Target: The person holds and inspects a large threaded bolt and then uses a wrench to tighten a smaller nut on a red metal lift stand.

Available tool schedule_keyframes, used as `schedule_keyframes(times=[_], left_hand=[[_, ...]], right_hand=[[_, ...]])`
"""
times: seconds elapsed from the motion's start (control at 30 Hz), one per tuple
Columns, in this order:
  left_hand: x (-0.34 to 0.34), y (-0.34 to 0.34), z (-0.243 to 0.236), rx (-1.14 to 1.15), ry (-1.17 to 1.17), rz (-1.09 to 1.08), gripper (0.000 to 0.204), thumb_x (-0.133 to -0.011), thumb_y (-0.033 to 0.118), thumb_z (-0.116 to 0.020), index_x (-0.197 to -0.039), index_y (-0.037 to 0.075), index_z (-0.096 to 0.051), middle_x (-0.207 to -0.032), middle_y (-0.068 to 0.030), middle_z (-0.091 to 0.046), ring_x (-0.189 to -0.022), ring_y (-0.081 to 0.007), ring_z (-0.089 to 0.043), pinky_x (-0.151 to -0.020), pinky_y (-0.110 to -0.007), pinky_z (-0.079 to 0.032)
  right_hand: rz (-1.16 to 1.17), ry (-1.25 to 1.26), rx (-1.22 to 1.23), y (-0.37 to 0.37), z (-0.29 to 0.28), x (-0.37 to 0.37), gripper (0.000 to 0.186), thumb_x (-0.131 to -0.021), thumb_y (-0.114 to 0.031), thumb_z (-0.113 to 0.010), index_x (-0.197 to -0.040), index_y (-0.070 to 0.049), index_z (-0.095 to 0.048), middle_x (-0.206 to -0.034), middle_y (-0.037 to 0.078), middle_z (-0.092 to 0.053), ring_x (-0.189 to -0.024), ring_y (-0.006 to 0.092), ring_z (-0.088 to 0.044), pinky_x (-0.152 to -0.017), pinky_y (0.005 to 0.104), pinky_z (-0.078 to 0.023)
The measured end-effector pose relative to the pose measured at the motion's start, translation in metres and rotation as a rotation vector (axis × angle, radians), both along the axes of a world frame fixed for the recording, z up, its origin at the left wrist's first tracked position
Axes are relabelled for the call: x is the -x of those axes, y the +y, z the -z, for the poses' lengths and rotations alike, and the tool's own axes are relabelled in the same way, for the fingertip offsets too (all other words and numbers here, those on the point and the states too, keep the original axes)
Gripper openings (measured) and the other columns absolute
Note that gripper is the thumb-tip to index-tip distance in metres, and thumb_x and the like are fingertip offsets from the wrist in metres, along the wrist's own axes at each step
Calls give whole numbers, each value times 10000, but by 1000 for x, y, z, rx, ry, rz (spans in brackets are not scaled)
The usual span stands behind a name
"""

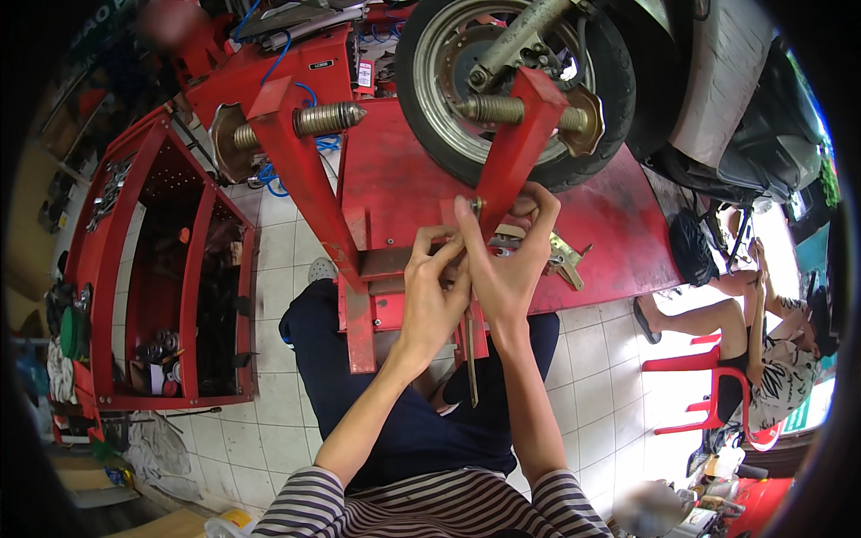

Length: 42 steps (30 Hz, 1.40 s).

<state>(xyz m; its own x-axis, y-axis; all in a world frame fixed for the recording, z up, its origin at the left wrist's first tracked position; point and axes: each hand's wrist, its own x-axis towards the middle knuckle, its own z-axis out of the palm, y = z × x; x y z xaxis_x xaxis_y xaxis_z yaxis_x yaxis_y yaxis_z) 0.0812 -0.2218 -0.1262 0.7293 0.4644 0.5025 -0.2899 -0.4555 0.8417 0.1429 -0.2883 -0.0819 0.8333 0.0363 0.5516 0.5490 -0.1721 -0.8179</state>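
Observation:
In the head view, my right hand (511,269) is closed round the lower part of a red clamp post (513,152), thumb on its left side near a small bolt and fingers curled on its right. My left hand (432,291) is beside it, fingertips pinched together; what they hold is hidden. A thin metal bar (472,363) hangs down between my wrists; its upper end is hidden by my hands. A thick threaded screw (493,109) passes through the post's top. Just right of my right hand, a brass-coloured bracket (567,260) lies on the red lift table (619,224).
A matching red post (305,170) with its own screw stands on the left. A motorcycle wheel (430,99) rises behind the clamp. To the left is a red tool cabinet (191,296). A person sits on a red chair (717,390) at right. Blue hose (269,179) lies behind.

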Motion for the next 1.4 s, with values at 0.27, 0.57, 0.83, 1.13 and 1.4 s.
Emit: schedule_keyframes(times=[0.27, 0.57, 0.83, 1.13, 1.4], left_hand=[[2, -1, -3, 46, 33, 5, 293, -932, -38, -609, -1222, -39, -653, -1151, -148, -538, -709, -185, -675, -566, -291, -553], [3, -2, -7, 57, 40, 4, 287, -936, -18, -622, -1220, -50, -651, -1152, -141, -535, -709, -171, -658, -566, -288, -546], [2, -5, -7, 118, 65, 8, 324, -938, 0, -632, -1260, -32, -639, -1131, -132, -543, -678, -131, -636, -552, -286, -531], [6, -5, -14, 324, 127, 82, 390, -981, 90, -617, -1358, -5, -578, -1198, -92, -499, -600, -121, -642, -367, -233, -475], [4, -9, -15, 363, 148, 124, 408, -985, 85, -609, -1376, -18, -552, -1219, -88, -484, -609, -149, -657, -385, -239, -503]], right_hand=[[-32, -47, 3, -7, 9, -3, 579, -768, -181, -855, -1194, -9, -504, -999, 73, -569, -911, 175, -547, -790, 335, -462], [-94, -15, -81, -9, 10, -6, 577, -750, -165, -869, -1172, -17, -504, -986, 68, -577, -904, 171, -560, -792, 325, -466], [-10, 17, 114, -8, 0, -7, 624, -776, -122, -854, -1243, -8, -457, -982, 61, -582, -941, 148, -594, -867, 295, -487], [-80, 199, 108, -96, 46, -57, 258, -880, -90, -744, -1102, -22, -632, -970, 98, -676, -917, 180, -651, -796, 303, -507], [-126, -164, 1031, -129, 101, -107, 302, -796, -97, -719, -1093, -86, -665, -1038, 110, -659, -977, 306, -639, -860, 440, -490]])
